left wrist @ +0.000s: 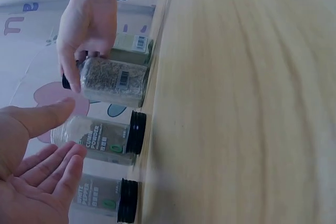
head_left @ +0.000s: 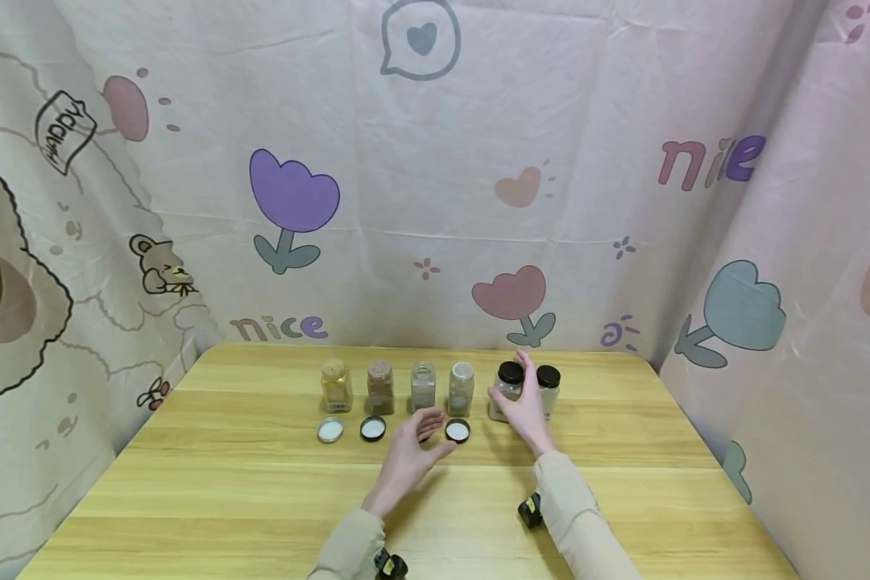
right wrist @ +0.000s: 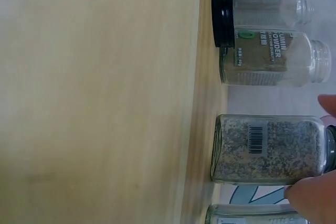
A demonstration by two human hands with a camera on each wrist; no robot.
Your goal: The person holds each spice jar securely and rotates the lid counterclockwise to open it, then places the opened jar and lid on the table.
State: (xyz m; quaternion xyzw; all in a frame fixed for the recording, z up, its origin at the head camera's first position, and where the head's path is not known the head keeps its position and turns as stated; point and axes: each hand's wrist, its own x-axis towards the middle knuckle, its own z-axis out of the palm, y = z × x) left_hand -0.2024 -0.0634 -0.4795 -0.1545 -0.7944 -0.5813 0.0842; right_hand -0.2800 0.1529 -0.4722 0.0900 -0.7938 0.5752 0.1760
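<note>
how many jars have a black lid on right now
2. The first jar has the right hand around it; the second jar stands just to its right. The hand partly covers both in the head view.

Wood-grain table (head_left: 225,483), four uncapped jars (head_left: 380,395) in a row, upturned lids (head_left: 457,432) before them, two black-capped jars (head_left: 548,377)

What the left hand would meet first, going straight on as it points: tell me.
Probably the cumin powder jar, fourth from the left: the left hand points that way, though depth is unclear and the white pepper jar stands close.
</note>
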